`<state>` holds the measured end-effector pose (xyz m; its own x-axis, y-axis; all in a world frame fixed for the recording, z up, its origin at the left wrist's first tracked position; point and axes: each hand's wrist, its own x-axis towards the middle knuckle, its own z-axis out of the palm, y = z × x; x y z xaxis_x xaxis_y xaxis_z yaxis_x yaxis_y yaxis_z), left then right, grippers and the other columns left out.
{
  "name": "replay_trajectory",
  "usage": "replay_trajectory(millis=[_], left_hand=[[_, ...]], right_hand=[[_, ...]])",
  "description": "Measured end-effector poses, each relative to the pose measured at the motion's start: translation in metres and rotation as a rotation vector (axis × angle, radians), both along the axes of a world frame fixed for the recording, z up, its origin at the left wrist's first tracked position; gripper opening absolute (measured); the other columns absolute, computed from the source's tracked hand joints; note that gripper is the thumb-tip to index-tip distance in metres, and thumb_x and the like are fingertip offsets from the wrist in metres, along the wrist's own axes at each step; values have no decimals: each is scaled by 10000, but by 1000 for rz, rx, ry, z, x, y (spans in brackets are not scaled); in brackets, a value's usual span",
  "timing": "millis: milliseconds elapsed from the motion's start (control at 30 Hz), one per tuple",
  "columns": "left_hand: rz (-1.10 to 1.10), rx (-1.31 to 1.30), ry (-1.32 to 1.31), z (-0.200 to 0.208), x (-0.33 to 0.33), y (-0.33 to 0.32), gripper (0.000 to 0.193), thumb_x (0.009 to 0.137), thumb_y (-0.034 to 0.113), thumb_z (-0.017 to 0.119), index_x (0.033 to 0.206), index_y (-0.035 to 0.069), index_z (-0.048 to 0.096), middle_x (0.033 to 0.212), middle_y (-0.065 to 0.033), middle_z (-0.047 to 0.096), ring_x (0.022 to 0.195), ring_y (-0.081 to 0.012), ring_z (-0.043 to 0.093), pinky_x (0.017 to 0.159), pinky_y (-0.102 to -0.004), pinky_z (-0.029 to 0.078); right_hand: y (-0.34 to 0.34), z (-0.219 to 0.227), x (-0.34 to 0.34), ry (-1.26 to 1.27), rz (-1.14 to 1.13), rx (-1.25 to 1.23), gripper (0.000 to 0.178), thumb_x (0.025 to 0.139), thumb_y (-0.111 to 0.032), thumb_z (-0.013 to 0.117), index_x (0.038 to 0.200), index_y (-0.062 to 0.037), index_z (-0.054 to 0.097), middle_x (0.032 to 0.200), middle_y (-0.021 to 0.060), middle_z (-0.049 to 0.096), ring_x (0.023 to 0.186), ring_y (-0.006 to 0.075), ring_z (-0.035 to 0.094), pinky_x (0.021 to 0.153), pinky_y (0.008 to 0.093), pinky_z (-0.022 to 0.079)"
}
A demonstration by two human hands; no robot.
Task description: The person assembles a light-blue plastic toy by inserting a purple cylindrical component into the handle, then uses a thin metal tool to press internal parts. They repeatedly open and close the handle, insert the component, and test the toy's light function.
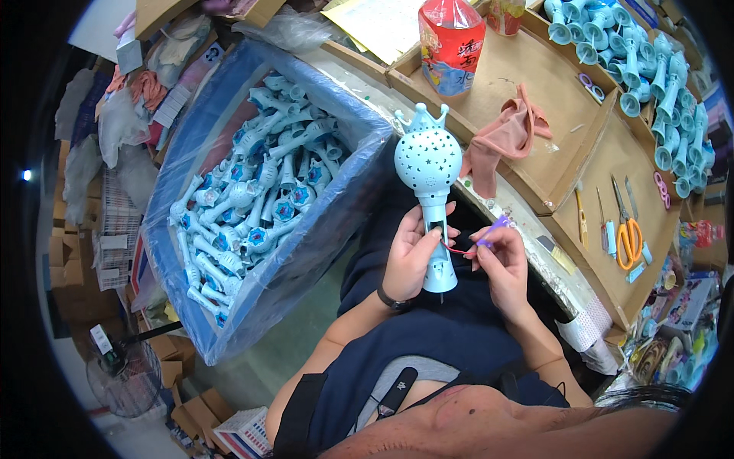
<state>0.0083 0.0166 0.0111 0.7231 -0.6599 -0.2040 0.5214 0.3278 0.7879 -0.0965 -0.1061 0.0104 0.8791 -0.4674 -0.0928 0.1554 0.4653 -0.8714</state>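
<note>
A light-blue toy wand (428, 164) stands upright in front of me, its round head dotted with star-shaped holes and topped by a crown. My left hand (407, 262) is closed around its handle, thumb beside a dark opening in the handle's side. A thin red wire (459, 251) runs from that opening to my right hand (502, 268). There, thumb and fingers pinch a small purple strip (498, 223); where the wire ends between the fingers is hidden.
At left, a blue plastic-lined bin (298, 298) holds many wand parts. A cardboard-edged workbench (562, 164) carries a pink cloth (505, 141), a red-labelled bottle (451, 57), orange scissors (628, 241) and small tools. More light-blue parts (673, 99) lie at far right.
</note>
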Motion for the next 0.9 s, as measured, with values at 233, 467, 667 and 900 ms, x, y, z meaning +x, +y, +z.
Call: replay_trajectory(millis=[233,467,667,900], left_hand=[[-40,-60,65,-4,-3,1,433,944,101,385,1354,-1,295,1345,-194,435,987,-163,566,869,-303,466],[-53,-47,-50,-5,-7,4,424,957,108,359,1360,-10,294,1341,-175,438,1095,-181,518,972,-328,389],[-80,113,-211,-8,-8,1,405,978,118,354,1358,-16,312,1326,-158,453,1119,-182,516,970,-328,400],[-155,85,-17,-9,-11,2,411,997,177,363,1362,-6,310,1210,-101,518,1050,-133,532,904,-303,445]], right_hand=[[-6,35,9,40,28,-1268,264,721,-118,730,967,-104,636,738,77,466,658,213,488,507,303,402],[-2,33,15,136,56,-1437,307,725,-111,714,1023,-100,640,710,61,455,538,203,503,445,301,411],[-10,38,19,161,97,-1425,271,759,-42,635,1024,-97,623,740,93,501,591,248,569,501,342,477],[-33,52,23,282,379,-1439,196,776,-81,625,960,-147,644,794,75,554,698,263,594,571,360,474]])
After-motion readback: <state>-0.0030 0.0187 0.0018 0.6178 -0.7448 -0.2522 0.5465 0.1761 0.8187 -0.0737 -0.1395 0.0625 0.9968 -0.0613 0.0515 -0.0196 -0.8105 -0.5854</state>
